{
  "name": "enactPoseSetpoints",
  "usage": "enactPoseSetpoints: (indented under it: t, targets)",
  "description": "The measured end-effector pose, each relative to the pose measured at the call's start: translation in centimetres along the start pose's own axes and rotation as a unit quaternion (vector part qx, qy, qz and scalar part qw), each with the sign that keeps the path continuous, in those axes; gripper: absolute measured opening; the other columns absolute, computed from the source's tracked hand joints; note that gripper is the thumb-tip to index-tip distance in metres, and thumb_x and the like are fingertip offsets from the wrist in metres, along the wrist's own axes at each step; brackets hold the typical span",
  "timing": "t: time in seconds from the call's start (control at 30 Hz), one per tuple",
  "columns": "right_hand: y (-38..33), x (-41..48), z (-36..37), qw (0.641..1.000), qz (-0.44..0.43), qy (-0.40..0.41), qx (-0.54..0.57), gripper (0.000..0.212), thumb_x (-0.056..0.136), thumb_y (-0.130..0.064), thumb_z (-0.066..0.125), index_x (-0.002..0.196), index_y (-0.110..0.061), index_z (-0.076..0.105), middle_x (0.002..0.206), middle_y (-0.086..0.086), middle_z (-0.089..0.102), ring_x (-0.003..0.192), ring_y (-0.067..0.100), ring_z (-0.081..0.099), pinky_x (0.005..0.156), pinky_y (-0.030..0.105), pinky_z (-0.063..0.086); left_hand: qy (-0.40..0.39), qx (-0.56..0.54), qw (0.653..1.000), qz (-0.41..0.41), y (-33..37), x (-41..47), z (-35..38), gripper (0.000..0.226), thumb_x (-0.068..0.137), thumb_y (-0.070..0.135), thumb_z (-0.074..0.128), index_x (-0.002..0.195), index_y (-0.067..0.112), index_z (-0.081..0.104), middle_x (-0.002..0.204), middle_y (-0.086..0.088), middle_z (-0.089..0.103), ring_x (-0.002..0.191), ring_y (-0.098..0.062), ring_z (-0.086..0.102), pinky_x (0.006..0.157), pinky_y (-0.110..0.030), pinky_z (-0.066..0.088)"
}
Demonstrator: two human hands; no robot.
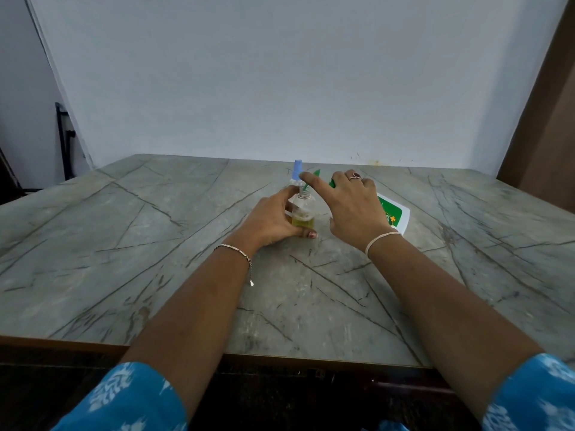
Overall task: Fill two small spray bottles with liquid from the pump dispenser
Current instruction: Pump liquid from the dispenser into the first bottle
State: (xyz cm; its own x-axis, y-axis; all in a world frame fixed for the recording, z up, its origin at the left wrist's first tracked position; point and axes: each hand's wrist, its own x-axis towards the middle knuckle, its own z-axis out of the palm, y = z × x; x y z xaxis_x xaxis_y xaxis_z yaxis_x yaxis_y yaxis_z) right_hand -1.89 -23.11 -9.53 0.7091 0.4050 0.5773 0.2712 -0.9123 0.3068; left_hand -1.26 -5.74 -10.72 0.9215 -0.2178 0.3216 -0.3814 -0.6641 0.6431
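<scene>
My left hand grips a small clear spray bottle that stands on the marble-patterned table; its neck is uncapped and yellowish liquid fills its lower part. My right hand holds the white pump dispenser with a green label, tilted over, with my index finger stretched along its green nozzle. The nozzle's tip sits over the open neck. Behind it stands a second small bottle with a blue spray cap, mostly hidden by the first.
A pale wall rises right behind the table's far edge. A dark metal frame leans at the far left and a brown panel stands at the right. The table's near edge runs below my forearms.
</scene>
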Motion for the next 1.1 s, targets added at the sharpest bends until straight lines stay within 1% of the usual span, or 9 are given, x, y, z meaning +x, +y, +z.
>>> enactPoseSetpoints:
  t: [0.07,0.2,0.33,0.47,0.6,0.77,0.83,0.93,1.1]
  targets:
    - [-0.07,-0.03,0.05,1.000,-0.003,-0.001,-0.003,0.101,0.078,-0.016,0.067,0.147,-0.041,-0.002,0.113,0.013,0.053,0.108,0.033,0.051,0.086,0.046,0.042,0.004,0.003,1.000,0.002,0.02,-0.03,0.01,0.095,0.058,0.039,0.088,0.140,0.028,0.040,0.117,-0.004,0.063,0.093,-0.018,0.065,0.088,-0.027,0.049]
    - [0.00,0.05,0.04,1.000,0.002,-0.001,0.002,0.090,0.075,-0.012,0.066,0.141,-0.038,0.011,0.110,0.012,0.054,0.104,0.032,0.051,0.085,0.046,0.044,0.006,0.005,1.000,-0.003,0.04,-0.09,0.05,0.090,0.060,0.037,0.088,0.138,0.028,0.044,0.117,-0.003,0.064,0.092,-0.016,0.064,0.087,-0.025,0.048]
    - [-0.18,0.22,0.21,1.000,0.008,0.004,0.005,0.084,0.074,-0.010,0.065,0.136,-0.036,0.014,0.109,0.012,0.053,0.103,0.032,0.051,0.084,0.045,0.044,0.008,0.007,1.000,-0.006,0.17,-0.14,-0.04,0.091,0.060,0.035,0.088,0.139,0.026,0.044,0.115,-0.002,0.065,0.095,-0.017,0.065,0.094,-0.030,0.049]
    - [-0.51,0.54,0.39,1.000,0.015,0.016,0.010,0.081,0.071,-0.010,0.068,0.132,-0.033,0.019,0.111,0.011,0.054,0.105,0.032,0.050,0.086,0.047,0.044,0.008,0.007,1.000,-0.007,0.10,-0.15,-0.01,0.091,0.059,0.036,0.088,0.139,0.025,0.045,0.112,-0.002,0.065,0.094,-0.017,0.066,0.094,-0.031,0.050]
    - [-0.59,0.64,0.35,1.000,0.017,0.015,0.014,0.079,0.072,-0.011,0.069,0.131,-0.033,0.020,0.113,0.011,0.054,0.108,0.033,0.050,0.088,0.047,0.043,0.007,0.001,1.000,-0.010,0.19,-0.13,-0.03,0.091,0.060,0.034,0.088,0.139,0.024,0.045,0.114,-0.002,0.065,0.096,-0.017,0.065,0.091,-0.027,0.048]
    - [-0.39,0.35,0.22,1.000,0.011,0.015,0.005,0.084,0.073,-0.010,0.067,0.135,-0.034,0.016,0.113,0.011,0.054,0.107,0.032,0.050,0.087,0.046,0.043,0.008,0.001,1.000,-0.008,0.27,-0.15,-0.05,0.089,0.061,0.033,0.088,0.139,0.023,0.045,0.116,-0.003,0.065,0.094,-0.015,0.063,0.085,-0.021,0.044]
    - [-0.18,0.12,0.17,1.000,0.008,0.009,0.004,0.087,0.074,-0.010,0.067,0.138,-0.036,0.013,0.113,0.012,0.053,0.107,0.032,0.050,0.087,0.046,0.043,0.008,0.004,1.000,-0.010,0.20,-0.12,-0.01,0.090,0.062,0.034,0.087,0.140,0.022,0.044,0.118,-0.003,0.063,0.094,-0.015,0.062,0.085,-0.021,0.044]
    - [-0.02,-0.04,0.05,1.000,0.006,0.001,0.005,0.091,0.074,-0.011,0.067,0.142,-0.037,0.012,0.113,0.012,0.053,0.108,0.032,0.050,0.089,0.046,0.043,0.006,0.003,1.000,-0.011,0.08,-0.05,0.05,0.092,0.061,0.035,0.088,0.140,0.023,0.044,0.119,-0.003,0.064,0.095,-0.017,0.065,0.090,-0.024,0.046]
    - [0.03,0.17,0.02,1.000,0.006,-0.007,0.014,0.093,0.074,-0.012,0.068,0.143,-0.037,0.012,0.114,0.012,0.053,0.109,0.033,0.050,0.090,0.047,0.043,0.007,0.009,1.000,-0.007,0.03,-0.03,-0.03,0.091,0.060,0.037,0.088,0.140,0.025,0.045,0.117,-0.002,0.065,0.092,-0.014,0.064,0.084,-0.020,0.044]
